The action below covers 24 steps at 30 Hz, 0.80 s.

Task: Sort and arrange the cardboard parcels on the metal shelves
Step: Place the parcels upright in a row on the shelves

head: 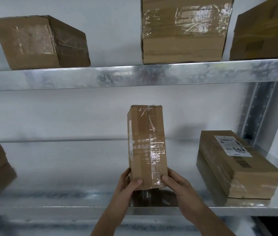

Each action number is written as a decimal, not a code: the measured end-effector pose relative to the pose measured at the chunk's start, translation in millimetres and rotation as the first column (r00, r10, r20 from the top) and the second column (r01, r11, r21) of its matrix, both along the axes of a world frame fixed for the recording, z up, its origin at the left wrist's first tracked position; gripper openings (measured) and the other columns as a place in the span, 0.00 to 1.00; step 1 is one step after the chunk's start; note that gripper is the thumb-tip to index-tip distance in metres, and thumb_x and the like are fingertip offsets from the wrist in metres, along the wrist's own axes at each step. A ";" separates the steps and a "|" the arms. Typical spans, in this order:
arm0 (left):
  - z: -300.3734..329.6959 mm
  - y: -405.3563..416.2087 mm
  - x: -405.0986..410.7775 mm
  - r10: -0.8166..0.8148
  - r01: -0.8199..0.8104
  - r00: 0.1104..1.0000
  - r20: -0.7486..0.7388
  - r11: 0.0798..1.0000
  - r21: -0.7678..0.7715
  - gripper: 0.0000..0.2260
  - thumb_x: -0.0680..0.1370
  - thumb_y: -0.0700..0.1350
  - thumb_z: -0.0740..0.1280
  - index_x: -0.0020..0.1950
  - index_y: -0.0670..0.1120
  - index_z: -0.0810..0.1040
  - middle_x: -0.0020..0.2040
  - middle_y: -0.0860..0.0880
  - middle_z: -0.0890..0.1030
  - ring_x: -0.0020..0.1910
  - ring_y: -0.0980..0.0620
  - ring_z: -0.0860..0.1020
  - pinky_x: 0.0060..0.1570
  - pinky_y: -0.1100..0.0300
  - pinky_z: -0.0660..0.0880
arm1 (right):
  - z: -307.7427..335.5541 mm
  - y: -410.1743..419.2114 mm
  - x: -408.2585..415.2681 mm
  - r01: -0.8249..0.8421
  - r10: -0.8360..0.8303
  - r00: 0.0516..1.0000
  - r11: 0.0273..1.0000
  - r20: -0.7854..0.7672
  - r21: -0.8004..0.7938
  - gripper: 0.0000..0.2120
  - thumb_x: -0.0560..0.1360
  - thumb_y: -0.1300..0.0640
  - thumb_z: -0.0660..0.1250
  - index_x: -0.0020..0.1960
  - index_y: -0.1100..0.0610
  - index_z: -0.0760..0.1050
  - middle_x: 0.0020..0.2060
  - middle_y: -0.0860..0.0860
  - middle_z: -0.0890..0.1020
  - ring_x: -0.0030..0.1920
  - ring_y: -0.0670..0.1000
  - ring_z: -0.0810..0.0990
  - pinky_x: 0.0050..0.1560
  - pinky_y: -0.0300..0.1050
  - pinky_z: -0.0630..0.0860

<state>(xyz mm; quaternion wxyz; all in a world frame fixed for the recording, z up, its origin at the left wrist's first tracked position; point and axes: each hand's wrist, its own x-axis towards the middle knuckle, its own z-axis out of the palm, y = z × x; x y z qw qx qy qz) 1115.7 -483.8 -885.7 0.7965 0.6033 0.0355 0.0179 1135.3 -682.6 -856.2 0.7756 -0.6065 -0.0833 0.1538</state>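
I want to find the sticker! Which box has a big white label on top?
The flat box lying on the lower shelf, right of the tall box both hands hold. No other box shows one on top.

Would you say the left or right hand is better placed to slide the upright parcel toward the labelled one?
Left, probably: the left hand grips the upright parcel on the side away from the labelled parcel.

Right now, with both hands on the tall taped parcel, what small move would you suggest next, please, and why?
Probably lower it straight down and let go. The left hand and right hand grip the base of the tall parcel, which stands upright over a bare stretch of the lower shelf, apart from the labelled parcel on its right.
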 end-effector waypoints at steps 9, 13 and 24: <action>4.0 -1.2 -3.0 -0.006 0.005 1.000 -0.006 1.000 -0.019 0.27 0.73 0.48 0.70 0.72 0.50 0.71 0.61 0.51 0.84 0.60 0.50 0.83 0.60 0.54 0.78 | -9.5 1.9 7.3 0.072 -0.074 0.996 0.996 -0.054 -0.045 0.16 0.83 0.44 0.57 0.63 0.42 0.81 0.60 0.43 0.84 0.63 0.48 0.80 0.60 0.57 0.80; 3.0 -0.1 -4.9 -0.036 0.036 0.999 -0.028 0.999 -0.003 0.32 0.71 0.52 0.77 0.72 0.52 0.69 0.64 0.49 0.82 0.61 0.50 0.82 0.58 0.55 0.80 | -14.8 2.4 8.2 0.123 -0.124 0.992 0.992 -0.036 -0.042 0.15 0.85 0.53 0.58 0.66 0.48 0.80 0.58 0.49 0.86 0.61 0.52 0.83 0.61 0.61 0.80; 7.7 1.8 -8.1 -0.050 0.043 0.997 -0.051 0.990 -0.133 0.38 0.65 0.50 0.84 0.71 0.43 0.73 0.64 0.44 0.83 0.64 0.45 0.81 0.65 0.50 0.76 | -9.1 5.5 11.5 0.016 -0.020 0.998 0.998 -0.059 -0.062 0.44 0.66 0.39 0.78 0.77 0.46 0.63 0.72 0.44 0.73 0.72 0.51 0.72 0.75 0.54 0.67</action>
